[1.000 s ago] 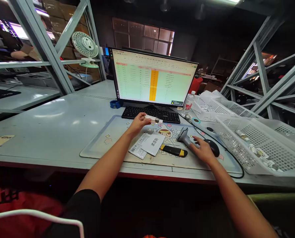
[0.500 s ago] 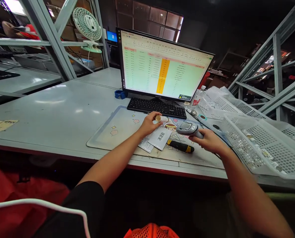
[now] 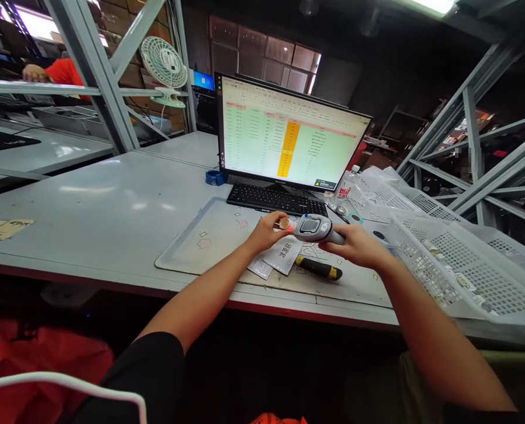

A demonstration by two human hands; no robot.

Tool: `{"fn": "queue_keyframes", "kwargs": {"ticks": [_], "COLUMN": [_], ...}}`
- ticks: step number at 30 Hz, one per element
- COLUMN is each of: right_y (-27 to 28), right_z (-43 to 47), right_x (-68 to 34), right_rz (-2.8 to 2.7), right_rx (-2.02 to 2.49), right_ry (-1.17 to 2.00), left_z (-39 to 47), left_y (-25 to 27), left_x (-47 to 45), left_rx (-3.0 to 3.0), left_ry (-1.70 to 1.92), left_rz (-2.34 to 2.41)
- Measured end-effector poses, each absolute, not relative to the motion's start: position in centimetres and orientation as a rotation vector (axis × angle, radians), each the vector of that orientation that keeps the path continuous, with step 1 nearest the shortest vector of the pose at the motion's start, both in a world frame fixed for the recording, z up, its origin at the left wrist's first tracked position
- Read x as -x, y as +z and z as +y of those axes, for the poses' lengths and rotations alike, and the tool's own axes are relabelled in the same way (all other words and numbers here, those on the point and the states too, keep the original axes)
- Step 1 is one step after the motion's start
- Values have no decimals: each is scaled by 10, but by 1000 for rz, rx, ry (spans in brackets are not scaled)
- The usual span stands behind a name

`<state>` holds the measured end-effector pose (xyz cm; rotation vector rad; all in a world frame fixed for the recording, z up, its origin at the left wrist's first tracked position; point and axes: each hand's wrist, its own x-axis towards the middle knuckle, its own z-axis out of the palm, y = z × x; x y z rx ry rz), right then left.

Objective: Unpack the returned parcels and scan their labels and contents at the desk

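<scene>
My left hand [image 3: 266,231] pinches a small bottle [image 3: 284,224] with a gold-brown cap between thumb and fingers, above the desk mat [image 3: 187,247]. A grey barcode scanner [image 3: 313,228] is gripped by its handle in my right hand [image 3: 357,244]. Its head points at the bottle, almost against it, and a red glow falls there. The scanner hides most of the bottle's body. Below lie white sachets [image 3: 284,252] with printed characters. Beside them rests a black and yellow utility knife [image 3: 319,268].
A keyboard [image 3: 275,199] and a lit monitor [image 3: 249,135] with a spreadsheet stand behind my hands. White perforated baskets [image 3: 478,259], one with small bottles inside, fill the right side. A blue tape roll [image 3: 214,177] sits left of the keyboard. Another person's hand [image 3: 36,73] shows far left.
The scanner in my right hand has moved left, up to the bottle, and a red light now shows on it. My left hand still holds the bottle. The view has tilted slightly.
</scene>
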<state>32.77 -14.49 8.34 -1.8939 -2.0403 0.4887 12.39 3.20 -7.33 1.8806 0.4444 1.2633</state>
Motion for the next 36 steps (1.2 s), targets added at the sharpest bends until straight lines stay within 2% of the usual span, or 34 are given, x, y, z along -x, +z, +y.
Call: {"fn": "queue_keyframes", "kwargs": {"ticks": [7, 19, 24, 28, 32, 36], "right_y": [71, 82, 80, 76, 75, 81], "right_z": [-151, -165, -164, -161, -158, -150], "right_x": [-345, -349, -349, -351, -351, -342], "right_rz": [-1934, -1937, -1993, -2005, -1920, -1901], "right_rx": [1939, 1838, 1811, 1899, 2084, 2141], "right_ry": [522, 655, 600, 554, 701, 821], "left_z": [45, 38, 41, 58, 82, 93], "left_y": [-73, -78, -78, -73, -74, -84], "left_x": [-116, -120, -120, -110, -92, -81], "left_rx": [-1779, -1940, -1905, -1885, -1797, -1824], "left_ry": [1311, 1230, 1236, 1203, 1066, 897], "left_rz": [641, 476, 488, 874, 1329, 1538]}}
